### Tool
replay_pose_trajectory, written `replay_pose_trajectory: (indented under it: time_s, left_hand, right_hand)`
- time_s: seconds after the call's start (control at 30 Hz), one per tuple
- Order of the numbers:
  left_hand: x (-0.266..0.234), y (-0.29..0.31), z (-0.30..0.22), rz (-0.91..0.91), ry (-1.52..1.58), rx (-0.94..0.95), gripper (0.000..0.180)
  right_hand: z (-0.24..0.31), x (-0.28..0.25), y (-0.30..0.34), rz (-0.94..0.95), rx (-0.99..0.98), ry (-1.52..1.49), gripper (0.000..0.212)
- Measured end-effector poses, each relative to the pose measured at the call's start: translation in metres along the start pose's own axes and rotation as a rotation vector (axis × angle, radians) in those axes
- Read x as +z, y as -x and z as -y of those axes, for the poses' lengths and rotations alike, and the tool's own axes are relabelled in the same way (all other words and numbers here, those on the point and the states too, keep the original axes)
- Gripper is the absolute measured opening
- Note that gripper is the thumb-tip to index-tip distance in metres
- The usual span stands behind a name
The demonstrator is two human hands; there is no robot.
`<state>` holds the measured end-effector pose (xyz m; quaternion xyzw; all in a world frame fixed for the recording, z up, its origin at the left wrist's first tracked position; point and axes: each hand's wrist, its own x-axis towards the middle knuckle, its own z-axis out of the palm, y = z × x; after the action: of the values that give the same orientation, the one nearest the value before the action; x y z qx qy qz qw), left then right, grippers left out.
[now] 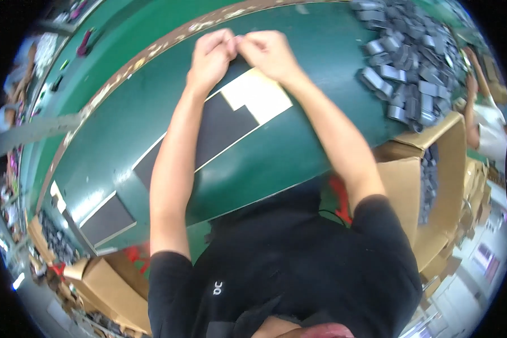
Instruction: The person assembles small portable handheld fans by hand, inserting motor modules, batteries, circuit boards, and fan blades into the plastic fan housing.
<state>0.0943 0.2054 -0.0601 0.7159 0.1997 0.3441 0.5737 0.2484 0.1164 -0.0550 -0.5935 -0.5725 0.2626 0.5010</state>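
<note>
My left hand [210,59] and my right hand [270,56] meet over the far part of the green table, fingers curled and fingertips pinched close together. Whatever they pinch is too small or hidden to make out. Just nearer than my hands lies a flat sheet: its right end is bare cream-coloured backing [266,97], and the rest is covered with a black layer [222,127]. My left forearm passes over the black part and hides some of it.
Grey plastic pieces [408,62] lie heaped at the far right. An open cardboard box [400,180] with similar pieces stands beside the table at right, another box [110,284] at lower left. A smaller black sheet [108,218] lies at left. A person [487,121] works at far right.
</note>
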Motion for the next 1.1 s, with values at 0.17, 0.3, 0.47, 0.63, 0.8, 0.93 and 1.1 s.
replay_pose_trajectory:
  time_s: [0.17,0.3,0.47,0.63,0.8,0.93,1.1]
  left_hand:
    - [0.008,0.006,-0.004,0.015,-0.002,-0.006,0.021]
    - [0.009,0.006,-0.004,0.006,0.055,-0.062,0.024]
    - [0.009,0.006,-0.003,-0.017,0.068,-0.050,0.027]
    - [0.013,0.009,-0.008,-0.030,0.041,-0.068,0.027]
    - [0.009,0.009,-0.010,-0.038,0.025,-0.067,0.025]
    - [0.013,0.007,-0.011,-0.056,0.039,-0.088,0.024]
    - [0.018,0.006,-0.011,-0.053,0.037,-0.087,0.024]
  right_hand:
    - [-0.001,0.001,0.002,-0.048,-0.030,-0.016,0.030]
    - [0.013,-0.003,0.005,-0.089,-0.026,0.057,0.036]
    - [0.019,-0.005,0.004,-0.076,-0.009,0.087,0.038]
    - [0.020,-0.004,0.007,-0.082,-0.034,0.064,0.037]
    - [0.024,-0.003,0.006,-0.084,-0.043,0.052,0.038]
    - [0.018,-0.002,0.004,-0.091,-0.059,0.063,0.038]
    - [0.015,-0.006,0.006,-0.084,-0.053,0.066,0.038]
